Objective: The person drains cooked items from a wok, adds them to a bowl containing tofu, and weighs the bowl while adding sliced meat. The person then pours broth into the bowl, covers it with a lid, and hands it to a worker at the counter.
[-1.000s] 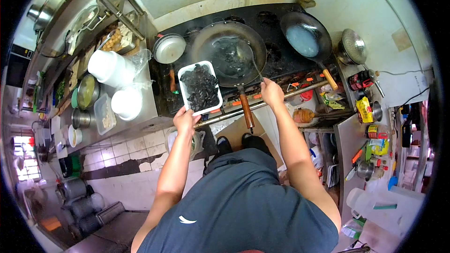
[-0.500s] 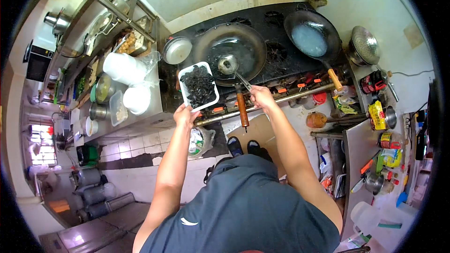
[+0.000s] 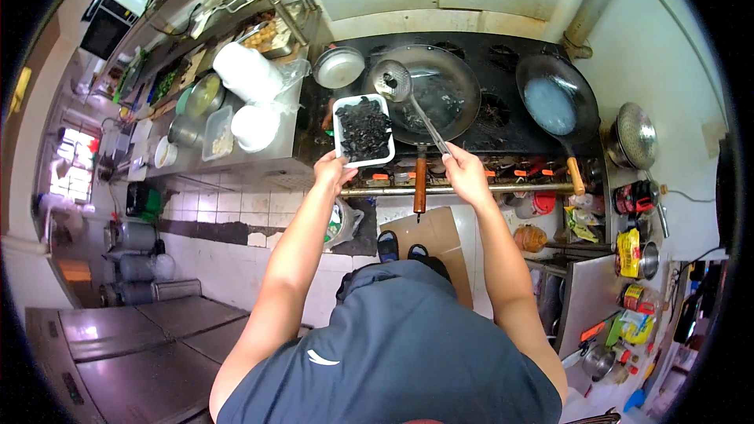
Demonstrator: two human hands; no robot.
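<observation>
Silvery perforated ladle [image 3: 398, 85] has shifted left, dark-flecked inside.

On the stove [image 3: 496, 82], one wok [image 3: 463, 98] stood in the middle, a second wok [image 3: 579, 90] to its right, and a bowl [image 3: 318, 65] to its left. The tray [image 3: 389, 160], with loose pieces [image 3: 364, 127] in it, was at the middle wok's near left; the ladle's head [image 3: 390, 82] was just beyond it. Left of the stove, the surface [image 3: 287, 129] carried tubs [image 3: 246, 71].

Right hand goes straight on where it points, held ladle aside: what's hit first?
Likely the large wok, on its near side; height is unclear, so the right hand might pass above it.
</observation>
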